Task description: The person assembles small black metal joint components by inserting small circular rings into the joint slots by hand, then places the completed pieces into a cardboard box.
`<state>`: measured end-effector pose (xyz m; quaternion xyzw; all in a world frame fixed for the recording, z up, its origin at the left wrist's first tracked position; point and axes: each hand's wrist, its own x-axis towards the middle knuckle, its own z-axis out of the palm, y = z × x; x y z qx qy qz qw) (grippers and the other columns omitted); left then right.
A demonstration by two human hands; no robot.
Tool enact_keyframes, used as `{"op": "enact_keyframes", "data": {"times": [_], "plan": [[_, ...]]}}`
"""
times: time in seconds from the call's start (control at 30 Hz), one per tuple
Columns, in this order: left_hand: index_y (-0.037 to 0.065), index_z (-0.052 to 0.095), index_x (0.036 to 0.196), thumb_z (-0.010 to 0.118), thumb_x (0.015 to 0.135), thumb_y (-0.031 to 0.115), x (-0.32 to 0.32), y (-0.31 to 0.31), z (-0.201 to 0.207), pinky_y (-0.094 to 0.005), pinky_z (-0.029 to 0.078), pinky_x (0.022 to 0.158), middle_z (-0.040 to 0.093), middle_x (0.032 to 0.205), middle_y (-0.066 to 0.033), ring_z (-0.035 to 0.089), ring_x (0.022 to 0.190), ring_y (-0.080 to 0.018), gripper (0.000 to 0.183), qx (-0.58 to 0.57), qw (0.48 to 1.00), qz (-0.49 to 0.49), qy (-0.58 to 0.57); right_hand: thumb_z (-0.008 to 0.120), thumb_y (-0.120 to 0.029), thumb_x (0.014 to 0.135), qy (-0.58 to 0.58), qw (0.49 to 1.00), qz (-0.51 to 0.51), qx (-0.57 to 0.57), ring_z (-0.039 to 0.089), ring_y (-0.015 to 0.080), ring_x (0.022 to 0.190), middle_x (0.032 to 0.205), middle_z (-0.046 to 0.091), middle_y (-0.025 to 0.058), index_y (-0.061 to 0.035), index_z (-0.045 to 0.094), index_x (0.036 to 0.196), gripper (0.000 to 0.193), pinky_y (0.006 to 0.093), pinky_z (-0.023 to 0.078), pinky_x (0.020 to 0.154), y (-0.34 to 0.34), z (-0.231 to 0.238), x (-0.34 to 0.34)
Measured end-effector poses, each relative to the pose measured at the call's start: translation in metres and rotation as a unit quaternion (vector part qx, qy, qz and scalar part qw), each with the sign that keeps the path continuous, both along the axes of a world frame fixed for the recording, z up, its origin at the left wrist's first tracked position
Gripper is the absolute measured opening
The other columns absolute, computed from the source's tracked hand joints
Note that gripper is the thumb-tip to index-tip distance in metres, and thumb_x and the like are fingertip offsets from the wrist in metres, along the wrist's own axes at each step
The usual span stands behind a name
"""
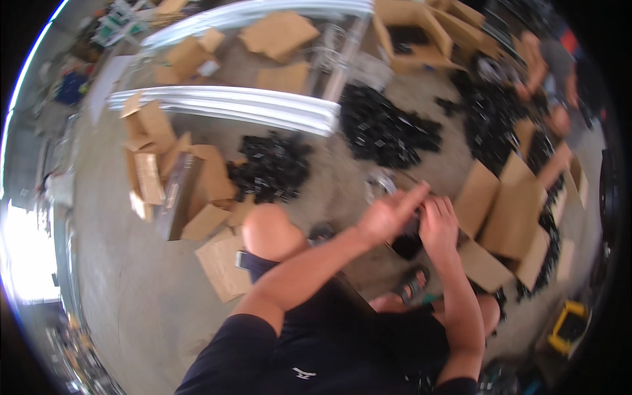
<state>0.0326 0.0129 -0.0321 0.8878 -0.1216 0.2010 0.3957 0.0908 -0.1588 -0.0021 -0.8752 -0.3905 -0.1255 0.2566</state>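
Note:
My left hand point(388, 216) and my right hand point(439, 227) meet in front of my knees, blurred by motion. The left fingers reach toward the right hand, whose fingers are bent in a pinch. Something small and dark seems to be between them, but its kind does not show. Just below the hands is a dark object point(407, 246), partly covered. A shiny clear or silvery item point(380, 186) lies on the floor beyond my left hand. Ahead on the floor are a pile of small black parts point(272, 166) and a larger black pile point(388, 128).
Open cardboard boxes stand at the right point(513, 210), at the left point(155, 125) and at the back point(415, 39). Long silvery metal rails point(230, 105) lie across the floor. Another person point(550, 72) is at the far right near more black parts point(487, 108). A yellow-black crate point(567, 328) sits lower right.

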Motion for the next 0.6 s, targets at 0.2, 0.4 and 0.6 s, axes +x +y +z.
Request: {"op": "enact_keyframes", "data": {"times": [0.2, 0.4, 0.6], "plan": [[0.008, 0.043, 0.154, 0.081, 0.081, 0.005, 0.006, -0.005, 0.004, -0.0414, 0.06, 0.077, 0.074, 0.106, -0.0159, 0.073, 0.09, -0.0343, 0.083, -0.013, 1.0, 0.015, 0.023, 0.07, -0.001, 0.09, 0.153, 0.973, -0.045, 0.165, 0.065, 0.0333, 0.085, 0.093, 0.07, 0.0112, -0.0026, 0.069, 0.1, 0.011, 0.0426, 0.052, 0.074, -0.016, 0.026, 0.016], [0.014, 0.033, 0.16, 0.083, 0.081, 0.002, 0.01, -0.01, 0.002, -0.0389, 0.061, 0.083, 0.076, 0.109, -0.0156, 0.075, 0.1, -0.0304, 0.094, -0.125, 0.982, -0.015, 0.141, 0.07, -0.002, 0.09, 0.171, 0.973, -0.026, 0.155, 0.066, 0.0327, 0.086, 0.09, 0.07, 0.013, -0.0029, 0.071, 0.098, 0.007, 0.04, 0.053, 0.074, -0.024, 0.017, 0.017], [0.019, 0.018, 0.166, 0.077, 0.083, -0.009, 0.011, 0.006, 0.028, -0.0334, 0.055, 0.095, 0.073, 0.119, -0.019, 0.068, 0.112, -0.0184, 0.106, -0.361, 0.815, -0.187, 0.414, 0.071, -0.013, 0.097, 0.487, 0.863, -0.014, 0.137, 0.056, 0.0081, 0.069, 0.081, 0.07, 0.002, 0.0003, 0.074, 0.103, 0.015, 0.0271, 0.049, 0.064, -0.046, 0.047, 0.034]]}}
